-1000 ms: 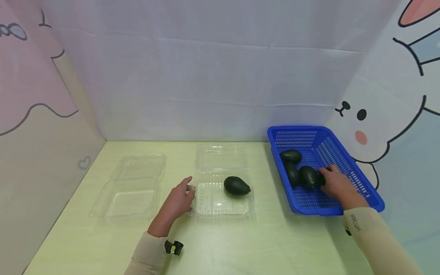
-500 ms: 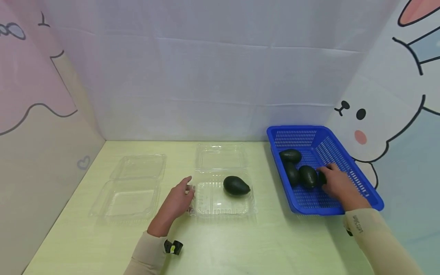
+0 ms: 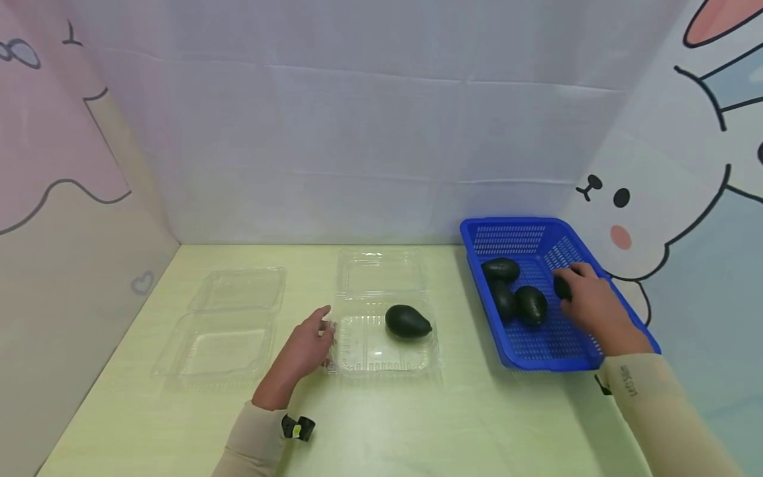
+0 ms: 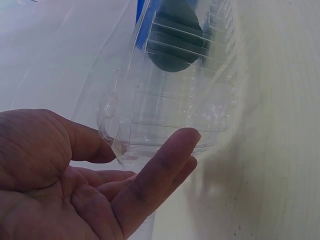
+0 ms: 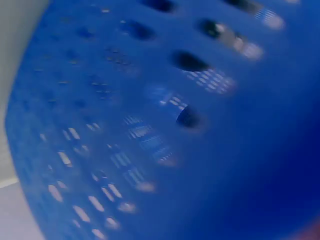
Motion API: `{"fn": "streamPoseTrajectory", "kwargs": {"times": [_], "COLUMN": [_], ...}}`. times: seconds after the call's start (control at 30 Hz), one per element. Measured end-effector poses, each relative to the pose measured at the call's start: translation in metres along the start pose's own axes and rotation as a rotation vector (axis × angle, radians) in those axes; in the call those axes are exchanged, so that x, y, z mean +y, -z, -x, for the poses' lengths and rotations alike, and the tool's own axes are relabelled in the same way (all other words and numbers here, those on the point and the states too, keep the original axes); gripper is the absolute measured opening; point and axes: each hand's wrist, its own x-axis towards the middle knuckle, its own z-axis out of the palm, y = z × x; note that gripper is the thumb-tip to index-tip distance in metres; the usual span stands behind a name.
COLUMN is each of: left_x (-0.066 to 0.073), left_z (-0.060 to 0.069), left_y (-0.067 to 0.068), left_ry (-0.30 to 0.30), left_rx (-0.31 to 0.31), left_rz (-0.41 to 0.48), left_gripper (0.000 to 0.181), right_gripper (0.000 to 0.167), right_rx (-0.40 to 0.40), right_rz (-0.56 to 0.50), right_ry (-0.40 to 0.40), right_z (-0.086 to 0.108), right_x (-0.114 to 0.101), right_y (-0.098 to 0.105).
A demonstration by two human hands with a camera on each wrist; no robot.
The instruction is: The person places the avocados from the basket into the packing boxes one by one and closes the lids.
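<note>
A dark green, oval avocado [image 3: 562, 287] sits mostly hidden in a person's right hand [image 3: 590, 301], its fingers curled round the fruit from above at the right side of a blue perforated plastic basket [image 3: 551, 364]; whether the fruit clears the basket floor cannot be told, as the right wrist view is a blur of mesh. The hold from above seems suited to reaching past the basket's raised walls. Three more dark avocados, one far [image 3: 501, 269], one in the middle [image 3: 503, 301] and one nearest the hand [image 3: 530, 305], lie close together toward the basket's left wall. Well to the left, the left hand [image 3: 308, 346], fingers largely extended, touches the left edge of a clear plastic clamshell container [image 3: 357, 344], apparently to keep the light tray from sliding. A single dark avocado [image 3: 408, 322] rests on its side in the right part of that tray, between the two hands. The container's lid is folded back on the far side, presumably to leave the tray accessible. A second clear clamshell container [image 3: 223, 354] lies unfolded farther left on the pale yellow table [image 3: 381, 430], beyond the left hand, perhaps kept aside to leave working room.
</note>
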Motion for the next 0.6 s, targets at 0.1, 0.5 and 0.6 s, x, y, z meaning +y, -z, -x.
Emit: {"fn": "streamPoseTrajectory", "kwargs": {"times": [0.1, 0.5, 0.6], "left_x": [0.0, -0.005, -0.005], "left_z": [0.0, -0.001, -0.001], "left_y": [0.001, 0.0, 0.001], "left_ry": [-0.011, -0.002, -0.001], "left_rx": [-0.001, -0.015, -0.017], "left_rz": [0.001, 0.01, 0.012], "left_gripper": [0.052, 0.053, 0.052], "right_gripper": [0.06, 0.062, 0.062], "right_rx": [0.028, 0.085, 0.097], "right_rz": [-0.001, -0.065, -0.084], "right_ry": [0.014, 0.109, 0.134], "right_z": [-0.002, -0.003, -0.002], "right_x": [-0.005, -0.055, -0.072], "right_y": [0.007, 0.031, 0.036]}}
